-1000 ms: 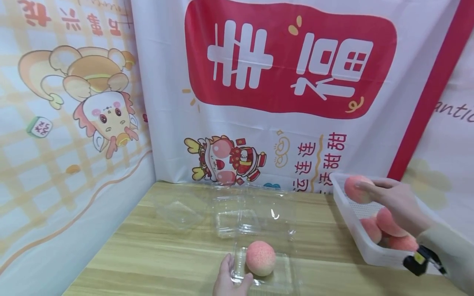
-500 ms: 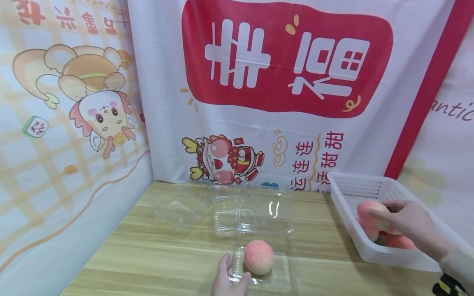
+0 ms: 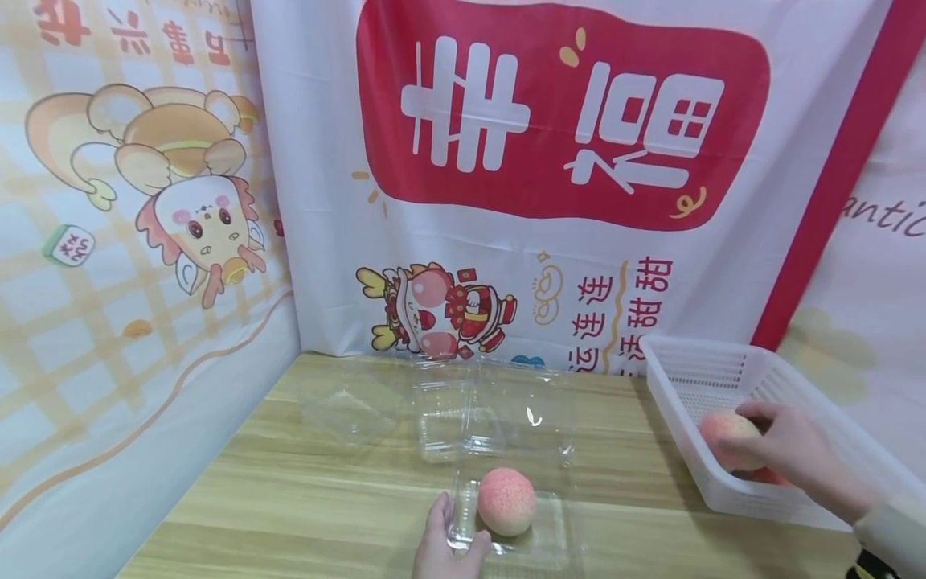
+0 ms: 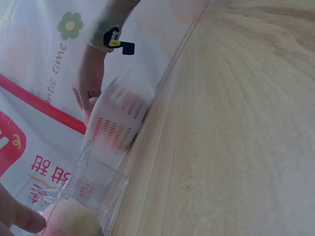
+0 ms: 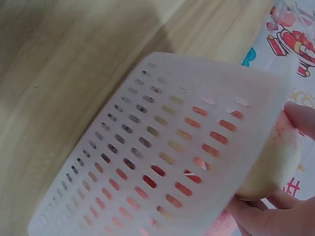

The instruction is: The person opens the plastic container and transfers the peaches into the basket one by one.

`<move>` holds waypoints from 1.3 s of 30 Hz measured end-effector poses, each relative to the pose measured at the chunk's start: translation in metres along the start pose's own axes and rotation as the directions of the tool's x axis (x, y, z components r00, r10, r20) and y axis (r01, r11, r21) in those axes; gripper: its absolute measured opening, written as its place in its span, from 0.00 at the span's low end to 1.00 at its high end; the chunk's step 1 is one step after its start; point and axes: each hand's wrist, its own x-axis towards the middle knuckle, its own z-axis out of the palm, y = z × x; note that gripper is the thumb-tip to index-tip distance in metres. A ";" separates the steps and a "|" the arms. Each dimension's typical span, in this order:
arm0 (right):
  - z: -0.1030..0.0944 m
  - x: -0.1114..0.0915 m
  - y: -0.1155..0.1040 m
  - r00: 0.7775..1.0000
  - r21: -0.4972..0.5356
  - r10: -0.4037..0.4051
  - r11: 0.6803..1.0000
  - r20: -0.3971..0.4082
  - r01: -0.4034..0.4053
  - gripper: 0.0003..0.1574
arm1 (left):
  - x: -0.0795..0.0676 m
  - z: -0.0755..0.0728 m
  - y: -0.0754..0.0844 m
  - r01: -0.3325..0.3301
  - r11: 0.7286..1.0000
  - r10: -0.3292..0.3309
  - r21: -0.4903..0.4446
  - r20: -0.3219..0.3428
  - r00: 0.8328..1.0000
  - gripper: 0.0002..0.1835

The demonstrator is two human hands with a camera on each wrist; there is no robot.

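Observation:
My right hand [image 3: 803, 458] grips a pink and cream peach [image 3: 727, 440] inside the white plastic basket [image 3: 683, 458]. In the right wrist view, thumb and fingers lie round that peach [image 5: 275, 164] at the basket's rim. More peaches are partly hidden beneath the hand and show pink through the basket's slots. My left hand [image 3: 448, 543] holds the left edge of an open clear plastic clamshell box [image 3: 553, 531], thumb on the near side. One peach [image 3: 506, 503] sits in its left part, and the box's clear lid [image 3: 521, 414] stands raised behind.
More clear plastic packaging [image 3: 350, 414] lies at the back left of the wooden table [image 3: 289, 490]. A printed cloth [image 3: 318, 201] hangs behind the table, and patterned sheets border both sides. The basket stands at the right, near the wall sheet.
My right hand has lowered the peach from the basket's far end down toward the other peaches, moving nearer to me. The left hand and the box have stayed in place.

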 end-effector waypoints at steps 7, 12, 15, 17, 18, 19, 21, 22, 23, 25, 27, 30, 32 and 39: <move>0.002 0.000 -0.001 1.000 0.058 0.023 0.998 0.010 -0.024 0.47 | 0.000 0.001 -0.002 0.006 1.000 -0.006 0.000 -0.015 1.000 0.44; 0.001 0.003 -0.011 0.997 0.121 0.075 0.990 0.035 -0.078 0.48 | 0.001 0.000 -0.003 -0.004 1.000 0.004 0.003 -0.007 1.000 0.43; 0.001 0.004 -0.017 0.995 0.143 0.089 0.985 0.041 -0.094 0.48 | 0.000 0.000 -0.002 -0.010 1.000 0.010 0.009 0.002 1.000 0.44; 0.001 0.005 -0.021 0.995 0.160 0.084 0.983 0.045 -0.090 0.47 | 0.000 -0.001 -0.002 -0.012 1.000 0.012 0.011 0.006 1.000 0.44; 0.001 0.005 -0.023 0.995 0.163 0.086 0.982 0.045 -0.092 0.46 | 0.000 -0.001 -0.002 -0.012 1.000 0.012 0.012 0.007 1.000 0.44; 0.001 0.006 -0.025 0.994 0.170 0.094 0.980 0.054 -0.102 0.47 | 0.000 -0.001 -0.002 -0.012 1.000 0.012 0.011 0.008 1.000 0.44; 0.001 0.007 -0.029 0.990 0.171 0.117 0.977 0.073 -0.128 0.49 | -0.001 -0.001 -0.002 -0.011 1.000 0.011 0.008 0.011 1.000 0.44; 0.001 0.008 -0.032 0.988 0.168 0.132 0.975 0.085 -0.145 0.51 | -0.001 -0.001 -0.002 -0.009 1.000 0.009 0.007 0.011 1.000 0.44; 0.002 0.009 -0.034 0.984 0.166 0.150 0.972 0.098 -0.165 0.53 | -0.001 -0.001 -0.001 -0.009 1.000 0.009 0.006 0.011 1.000 0.44; 0.002 0.010 -0.039 0.975 0.178 0.182 0.963 0.128 -0.203 0.56 | -0.001 -0.001 -0.001 -0.011 1.000 0.011 0.007 0.011 1.000 0.43; 0.004 0.010 -0.044 0.973 0.196 0.189 0.957 0.132 -0.213 0.56 | -0.001 -0.002 -0.001 -0.015 1.000 0.015 0.010 0.012 1.000 0.43; 0.007 0.010 -0.050 0.977 0.230 0.172 0.953 0.124 -0.197 0.54 | 0.000 -0.002 -0.001 -0.024 1.000 0.024 0.016 0.012 1.000 0.43; 0.009 0.010 -0.054 0.983 0.241 0.152 0.955 0.103 -0.173 0.51 | 0.000 -0.002 -0.002 -0.021 1.000 0.021 0.014 0.011 1.000 0.43; 0.018 0.008 -0.070 0.984 0.308 0.136 0.937 0.112 -0.165 0.51 | 0.000 -0.002 -0.002 -0.007 1.000 0.007 0.015 0.014 1.000 0.44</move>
